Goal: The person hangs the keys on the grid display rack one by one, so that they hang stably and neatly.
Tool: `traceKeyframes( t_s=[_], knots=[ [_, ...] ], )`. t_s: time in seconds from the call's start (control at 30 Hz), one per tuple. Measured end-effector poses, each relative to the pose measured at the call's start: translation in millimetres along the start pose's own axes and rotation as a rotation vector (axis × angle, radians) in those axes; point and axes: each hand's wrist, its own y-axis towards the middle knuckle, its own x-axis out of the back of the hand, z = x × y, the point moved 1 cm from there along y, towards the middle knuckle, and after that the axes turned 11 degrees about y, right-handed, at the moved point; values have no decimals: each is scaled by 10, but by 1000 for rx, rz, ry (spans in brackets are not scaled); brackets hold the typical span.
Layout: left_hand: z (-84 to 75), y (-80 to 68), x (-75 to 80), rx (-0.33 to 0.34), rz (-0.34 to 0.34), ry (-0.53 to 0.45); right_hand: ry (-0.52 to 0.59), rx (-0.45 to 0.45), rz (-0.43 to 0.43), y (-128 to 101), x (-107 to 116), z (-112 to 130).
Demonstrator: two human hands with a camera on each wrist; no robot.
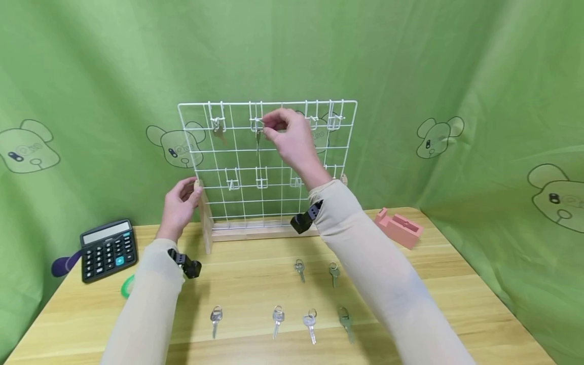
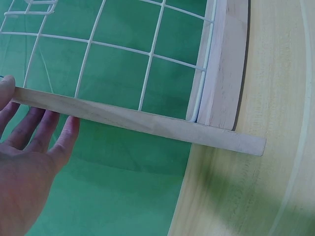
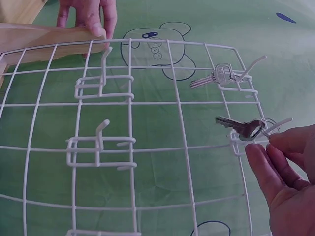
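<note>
With thumb and fingertips, my right hand (image 1: 294, 139) pinches the ring of a small metal key (image 3: 248, 129) at an upper hook of a white wire grid rack (image 1: 301, 102). The key's blade hangs down from the ring, and the hook's prong (image 3: 281, 124) overlaps the ring in the right wrist view. Another key (image 3: 222, 73) hangs from the neighbouring hook on the left. My left hand (image 1: 178, 208) grips the top of the rack's left wooden post (image 1: 206, 218), thumb on the near side and fingers behind. Bare hooks (image 1: 261, 182) line the lower row.
Several keys with rings, such as one key (image 1: 278, 315), lie on the wooden table (image 1: 246, 284) before the rack. A calculator (image 1: 109, 251) and a green round object (image 1: 128, 287) are at left, a pink tape dispenser (image 1: 399, 228) at right. Green cloth (image 1: 292, 45) hangs behind.
</note>
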Motion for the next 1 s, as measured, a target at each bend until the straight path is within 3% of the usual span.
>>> traceKeyframes(
  t_s=[0.23, 0.63, 1.0],
  knots=[
    [-9, -17, 5, -2, 7, 2, -78, 15, 39, -168, 98, -122],
    [-24, -25, 10, 6, 17, -9, -228, -30, 208, -515, 288, -371],
    [-4, -6, 12, -1, 12, 7, -247, -98, 355, -842, 428, -597]
  ],
)
